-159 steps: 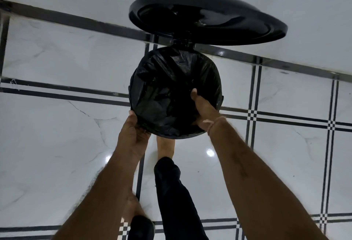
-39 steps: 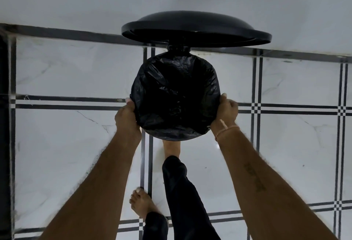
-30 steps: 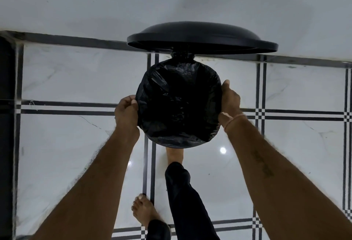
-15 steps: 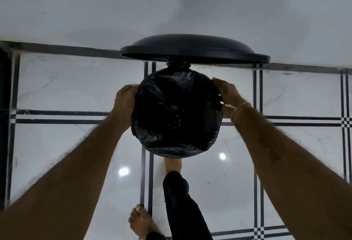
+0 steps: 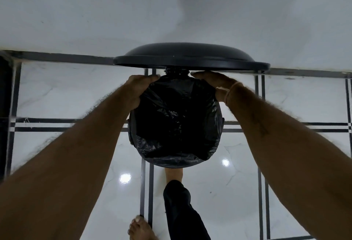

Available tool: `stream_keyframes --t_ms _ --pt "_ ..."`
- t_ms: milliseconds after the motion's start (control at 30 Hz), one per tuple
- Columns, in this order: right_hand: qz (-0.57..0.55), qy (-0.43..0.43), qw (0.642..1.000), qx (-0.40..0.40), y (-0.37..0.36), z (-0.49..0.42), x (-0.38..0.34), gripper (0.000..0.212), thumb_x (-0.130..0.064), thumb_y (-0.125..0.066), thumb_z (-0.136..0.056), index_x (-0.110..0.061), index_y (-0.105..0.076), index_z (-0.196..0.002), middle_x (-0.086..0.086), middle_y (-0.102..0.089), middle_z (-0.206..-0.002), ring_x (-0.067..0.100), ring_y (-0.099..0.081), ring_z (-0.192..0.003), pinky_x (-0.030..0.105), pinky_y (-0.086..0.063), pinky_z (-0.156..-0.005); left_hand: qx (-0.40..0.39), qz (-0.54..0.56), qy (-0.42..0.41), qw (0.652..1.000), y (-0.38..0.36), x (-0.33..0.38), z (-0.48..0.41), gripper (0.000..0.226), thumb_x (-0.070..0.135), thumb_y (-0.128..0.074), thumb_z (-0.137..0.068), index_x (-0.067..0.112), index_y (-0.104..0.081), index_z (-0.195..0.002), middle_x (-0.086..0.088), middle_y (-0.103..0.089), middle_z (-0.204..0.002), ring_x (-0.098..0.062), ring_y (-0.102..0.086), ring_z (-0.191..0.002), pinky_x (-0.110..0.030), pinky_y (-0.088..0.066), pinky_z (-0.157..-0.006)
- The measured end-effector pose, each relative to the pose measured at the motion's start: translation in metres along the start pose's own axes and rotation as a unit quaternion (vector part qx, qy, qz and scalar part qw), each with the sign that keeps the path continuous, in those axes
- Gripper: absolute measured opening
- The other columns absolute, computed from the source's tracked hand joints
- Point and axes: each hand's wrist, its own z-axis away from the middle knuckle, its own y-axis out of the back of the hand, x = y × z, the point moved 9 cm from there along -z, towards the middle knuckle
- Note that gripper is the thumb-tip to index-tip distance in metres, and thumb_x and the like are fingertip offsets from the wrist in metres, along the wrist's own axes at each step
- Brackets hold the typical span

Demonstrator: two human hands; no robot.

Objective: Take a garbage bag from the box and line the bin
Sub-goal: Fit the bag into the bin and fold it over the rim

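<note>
Garbage bag [image 5: 177, 123] sits inside the bin [image 5: 222, 120], mouth folded over the rim all round, lid [image 5: 190, 56] held up by a foot on the pedal, likely to free both hands. Head view: left hand [image 5: 138, 89] and right hand [image 5: 215, 83] curled over the far rim beside the hinge, fingers pressing plastic down, apparently tucking the last stretch.
</note>
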Motion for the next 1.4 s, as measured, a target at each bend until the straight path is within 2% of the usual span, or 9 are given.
stream_keyframes --t_ms 100,233,367,533,633,733,1067,1167,1400 --pt "0.031 -0.006 0.999 -0.006 0.0 -0.009 0.004 0.016 -0.038 -0.079 -0.083 -0.023 -0.081 -0.088 0.006 -0.073 -0.122 0.025 -0.063 -0.122 0.043 -0.042 -0.114 0.003 -0.017 0.001 1.0 0.0 0.002 0.0 0.044 0.036 -0.087 -0.077 0.006 -0.075 -0.106 -0.013 -0.078 -0.091 -0.027 -0.076 -0.072 -0.041 -0.063 -0.074" --pt "0.017 -0.006 1.0 -0.022 -0.003 0.002 0.003 0.014 -0.032 -0.073 -0.09 -0.019 -0.077 -0.093 0.003 -0.079 -0.091 0.017 -0.075 -0.084 0.035 -0.058 -0.094 -0.006 0.006 0.011 1.0 0.002 -0.004 0.0 0.043 0.035 -0.087 -0.076 0.006 -0.076 -0.105 -0.014 -0.079 -0.093 -0.027 -0.077 -0.074 -0.04 -0.063 -0.072" --pt "-0.011 0.052 0.998 0.03 0.008 -0.004 0.0 0.018 -0.009 -0.066 -0.096 -0.009 -0.068 -0.114 0.012 -0.072 -0.109 0.025 -0.066 -0.101 0.04 -0.052 -0.1 -0.004 0.024 0.002 1.0 0.006 -0.008 0.0 0.046 0.033 -0.086 -0.077 0.004 -0.075 -0.11 -0.016 -0.078 -0.104 -0.027 -0.076 -0.079 -0.037 -0.062 -0.07" --pt "-0.023 0.005 1.0 0.017 0.014 0.009 0.014 0.02 -0.034 -0.074 -0.09 -0.014 -0.074 -0.093 0.005 -0.076 -0.083 0.016 -0.073 -0.067 0.026 -0.062 -0.068 -0.014 0.038 0.007 0.999 0.012 -0.013 0.012 0.028 0.035 -0.079 -0.086 0.01 -0.071 -0.095 0.003 -0.073 -0.058 -0.01 -0.07 -0.047 -0.022 -0.053 -0.043" --pt "-0.03 0.031 0.999 0.028 0.018 0.017 0.018 0.036 -0.041 -0.075 -0.09 -0.007 -0.075 -0.102 0.013 -0.077 -0.099 0.023 -0.075 -0.084 0.031 -0.063 -0.078 -0.002 0.046 -0.005 0.999 0.015 -0.014 0.022 0.033 0.033 -0.081 -0.083 0.006 -0.074 -0.1 0.004 -0.072 -0.055 -0.009 -0.069 -0.045 -0.021 -0.052 -0.042" --pt "-0.079 0.062 0.992 0.071 0.02 0.031 0.014 0.03 -0.034 -0.068 -0.096 -0.005 -0.071 -0.106 0.009 -0.071 -0.086 0.015 -0.07 -0.063 0.02 -0.056 -0.053 0.02 0.076 -0.029 0.997 0.019 -0.011 0.031 0.033 0.032 -0.081 -0.085 0.007 -0.074 -0.104 0.003 -0.074 -0.066 -0.007 -0.069 -0.048 -0.017 -0.05 -0.042" --pt "-0.351 0.166 0.914 0.12 0.063 0.103 0.008 0.044 -0.053 -0.051 -0.101 -0.025 -0.054 -0.135 0.009 -0.052 -0.142 0.031 -0.056 -0.126 0.051 -0.049 -0.105 0.077 0.138 -0.109 0.981 0.057 0.016 0.083 0.055 0.062 -0.05 -0.097 0.025 -0.056 -0.137 0.003 -0.055 -0.146 -0.015 -0.053 -0.13 -0.04 -0.041 -0.104" --pt "-0.301 0.205 0.928 0.081 0.064 0.129 -0.021 0.054 -0.065 -0.048 -0.096 -0.027 -0.059 -0.132 0.005 -0.059 -0.133 0.023 -0.059 -0.121 0.045 -0.05 -0.103 -0.007 0.173 -0.137 0.975 0.051 0.035 0.104 0.069 0.069 -0.045 -0.095 0.025 -0.049 -0.147 0.004 -0.047 -0.155 -0.014 -0.041 -0.143 -0.046 -0.034 -0.116" --pt "-0.077 0.209 0.968 0.114 0.059 0.167 -0.043 0.018 -0.03 -0.077 -0.087 -0.013 -0.075 -0.085 0.001 -0.067 -0.087 0.015 -0.06 -0.091 0.028 -0.051 -0.084 -0.068 0.066 -0.162 0.982 0.037 0.048 0.149 0.027 0.041 -0.072 -0.089 0.023 -0.07 -0.109 0.009 -0.068 -0.12 -0.009 -0.055 -0.125 -0.039 -0.033 -0.119"
